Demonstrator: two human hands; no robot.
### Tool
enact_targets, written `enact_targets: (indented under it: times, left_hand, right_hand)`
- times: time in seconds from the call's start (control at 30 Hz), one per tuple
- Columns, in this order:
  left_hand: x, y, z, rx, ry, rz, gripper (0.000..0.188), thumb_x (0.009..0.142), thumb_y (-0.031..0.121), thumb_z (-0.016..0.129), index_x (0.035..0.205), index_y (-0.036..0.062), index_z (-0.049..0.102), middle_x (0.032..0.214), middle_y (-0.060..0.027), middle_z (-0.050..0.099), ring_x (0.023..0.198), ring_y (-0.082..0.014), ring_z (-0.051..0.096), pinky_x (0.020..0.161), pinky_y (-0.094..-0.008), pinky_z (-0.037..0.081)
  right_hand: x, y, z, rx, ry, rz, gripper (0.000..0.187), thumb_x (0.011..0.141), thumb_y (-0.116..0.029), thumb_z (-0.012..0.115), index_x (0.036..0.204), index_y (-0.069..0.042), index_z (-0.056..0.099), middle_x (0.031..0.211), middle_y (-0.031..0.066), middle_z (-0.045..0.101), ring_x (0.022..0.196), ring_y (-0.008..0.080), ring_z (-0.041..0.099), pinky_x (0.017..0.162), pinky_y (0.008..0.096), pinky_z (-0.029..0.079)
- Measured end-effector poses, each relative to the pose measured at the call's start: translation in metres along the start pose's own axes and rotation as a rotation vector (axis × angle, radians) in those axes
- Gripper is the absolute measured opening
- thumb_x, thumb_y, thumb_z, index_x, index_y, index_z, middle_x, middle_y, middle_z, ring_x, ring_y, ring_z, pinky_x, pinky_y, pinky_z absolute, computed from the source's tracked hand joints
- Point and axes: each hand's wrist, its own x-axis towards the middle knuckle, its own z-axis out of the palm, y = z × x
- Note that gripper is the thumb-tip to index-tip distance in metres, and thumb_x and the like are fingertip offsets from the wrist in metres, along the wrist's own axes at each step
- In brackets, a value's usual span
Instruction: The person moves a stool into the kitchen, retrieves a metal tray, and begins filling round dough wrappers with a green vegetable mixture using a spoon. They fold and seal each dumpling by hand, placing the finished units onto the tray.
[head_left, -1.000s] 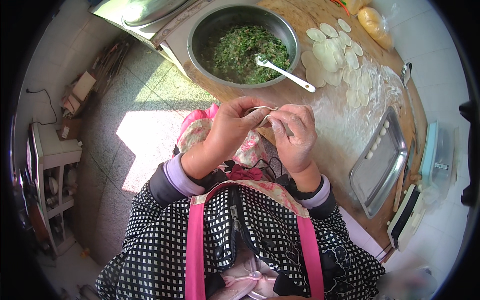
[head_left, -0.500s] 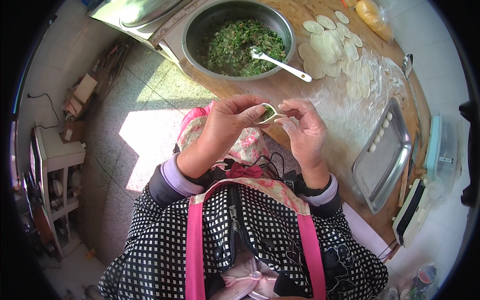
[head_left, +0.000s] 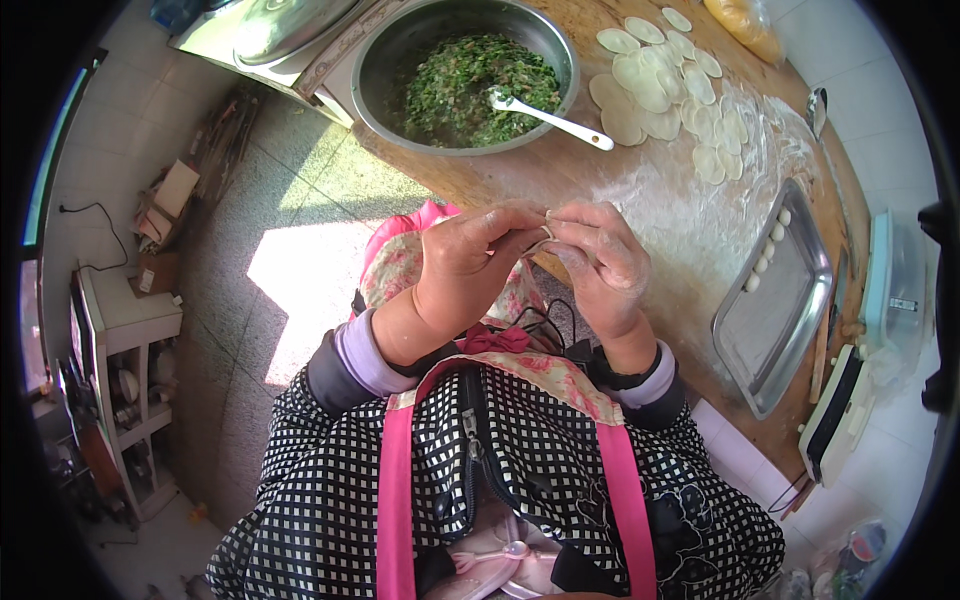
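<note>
Between my two hands is a dumpling (head_left: 546, 236), mostly covered by my fingers; only a bit of its pale dough edge shows. My left hand (head_left: 468, 262) is closed round it from the left. From the right, the floury fingers of my right hand (head_left: 600, 255) pinch its edge, fingertips of both hands touching. Beyond them stands a steel bowl (head_left: 363, 75) of chopped green filling (head_left: 470, 80), with a white spoon (head_left: 555, 121) resting in it, handle over the rim. Round dough wrappers (head_left: 640, 80) lie overlapping on the wooden table at the far right.
Flour dusts the wooden table (head_left: 670, 215). A metal tray (head_left: 760, 345) at the right holds a row of several white dumplings (head_left: 768, 250). Past it are a pale blue plastic box (head_left: 890, 285) and a black-and-cream appliance (head_left: 832, 415). A white shelf unit (head_left: 130, 320) stands at the left.
My right fingers have closed in against my left ones. The wrapper's opening, where green filling showed, is now hidden. The view has shifted slightly.
</note>
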Motion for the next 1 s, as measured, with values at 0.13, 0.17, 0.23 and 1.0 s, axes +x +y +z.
enact_targets:
  times: [0.13,0.17,0.23,1.0]
  left_hand:
    - [0.005,-0.003,-0.003,0.15,-0.019,0.297,0.017,0.082,0.006,0.065,0.098,-0.0003,0.062,0.09,-0.0155,0.065,0.079,-0.0208,0.067,0.066,-0.0282,0.053]
    - [0.006,-0.004,-0.005,0.132,-0.045,0.318,0.02,0.085,0.011,0.062,0.102,-0.0007,0.061,0.096,-0.0163,0.065,0.084,-0.0218,0.067,0.069,-0.0293,0.053]
    - [0.009,-0.006,-0.007,-0.02,-0.067,0.296,0.033,0.09,0.024,0.057,0.111,-0.0018,0.056,0.108,-0.0185,0.061,0.093,-0.0245,0.064,0.075,-0.0321,0.052]
    - [0.024,0.02,0.014,-0.057,-0.443,0.145,0.062,0.094,0.04,0.045,0.132,-0.0086,0.036,0.113,-0.0245,0.056,0.104,-0.0331,0.059,0.087,-0.0353,0.045]
  right_hand:
    - [-0.002,-0.001,-0.001,0.027,0.025,0.028,0.018,0.076,0.006,0.066,0.092,-0.002,0.064,0.093,0.0098,0.062,0.083,0.0199,0.06,0.07,0.0274,0.049]
    - [-0.002,-0.001,-0.002,0.058,0.023,0.074,0.017,0.077,0.006,0.065,0.092,-0.001,0.063,0.094,0.0097,0.062,0.084,0.0193,0.06,0.071,0.0269,0.049]
    - [-0.003,-0.002,-0.002,0.161,0.049,0.147,0.014,0.079,0.006,0.063,0.092,-0.001,0.063,0.094,0.0094,0.062,0.086,0.0177,0.06,0.072,0.026,0.049]
    - [-0.002,-0.006,-0.018,0.24,0.114,0.119,0.012,0.078,0.006,0.065,0.088,0.0,0.063,0.089,0.0041,0.06,0.076,0.0107,0.055,0.058,0.0215,0.041]
